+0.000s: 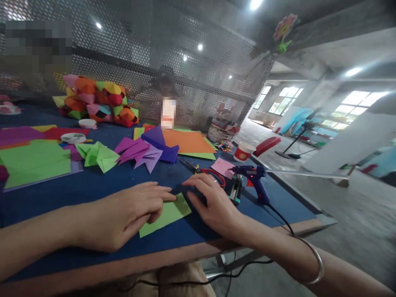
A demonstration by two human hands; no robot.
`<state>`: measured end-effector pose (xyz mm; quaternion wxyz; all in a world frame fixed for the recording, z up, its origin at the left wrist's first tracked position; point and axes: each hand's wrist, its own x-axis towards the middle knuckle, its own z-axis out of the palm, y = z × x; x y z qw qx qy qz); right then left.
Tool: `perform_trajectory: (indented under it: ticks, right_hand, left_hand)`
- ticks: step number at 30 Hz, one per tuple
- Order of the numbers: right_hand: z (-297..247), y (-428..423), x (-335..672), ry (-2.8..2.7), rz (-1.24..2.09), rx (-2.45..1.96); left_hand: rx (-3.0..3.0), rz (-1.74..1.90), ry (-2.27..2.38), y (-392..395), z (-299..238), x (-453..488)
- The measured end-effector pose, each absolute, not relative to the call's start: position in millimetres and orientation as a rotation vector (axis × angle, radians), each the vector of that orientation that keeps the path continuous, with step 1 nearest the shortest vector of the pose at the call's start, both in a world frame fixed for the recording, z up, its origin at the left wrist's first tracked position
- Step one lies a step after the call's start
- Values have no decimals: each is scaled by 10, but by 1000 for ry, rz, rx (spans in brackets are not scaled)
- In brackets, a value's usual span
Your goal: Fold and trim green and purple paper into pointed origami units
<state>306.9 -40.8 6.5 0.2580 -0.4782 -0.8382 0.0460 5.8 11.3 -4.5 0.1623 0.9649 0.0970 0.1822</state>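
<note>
A light green sheet of paper (pixel 168 215) lies on the blue tabletop near the front edge. My left hand (pixel 125 212) rests over its left part, fingers stretched towards the far edge, with the fingertips on the paper. My right hand (pixel 213 202) is just beyond the paper's right corner, its thumb and fingers apart and nothing in them. Whether its fingertips touch the table I cannot tell. Beside that hand are red-handled pliers (pixel 216 175), partly hidden behind it, a green and silver stapler (pixel 235 189) and a pink slip of paper (pixel 223 166).
A blue glue gun (pixel 256 181) lies at the right, its cord running over the table's edge. Folded green paper (pixel 97 156), purple pieces (pixel 136 150) and orange sheets (pixel 188 141) lie farther back. A paper cup (pixel 244 152) stands behind the glue gun.
</note>
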Motion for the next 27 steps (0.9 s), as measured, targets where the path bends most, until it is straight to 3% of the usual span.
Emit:
perform_trajectory:
  ticks: [3, 7, 15, 17, 21, 27]
  right_hand:
    - [218, -293, 3157, -2213, -58, -1700]
    - [386, -91, 3332, -2222, 77, -1907]
    - [483, -20, 3124, -2098, 489, -1598]
    - [495, -175, 2914, -1806, 943, -1270]
    - [423, -488, 2501, -1695, 1375, -1066]
    - [254, -574, 2278, -1697, 1452, -969]
  left_hand:
    - [2731, 406, 370, 140, -20, 29]
    - [2727, 383, 399, 171, -3, -1]
    - [2755, 433, 455, 254, -129, -4]
    - [2749, 424, 503, 257, -114, 8]
    - [2739, 360, 547, 219, 16, 31]
    - [2704, 224, 538, 163, 158, 98]
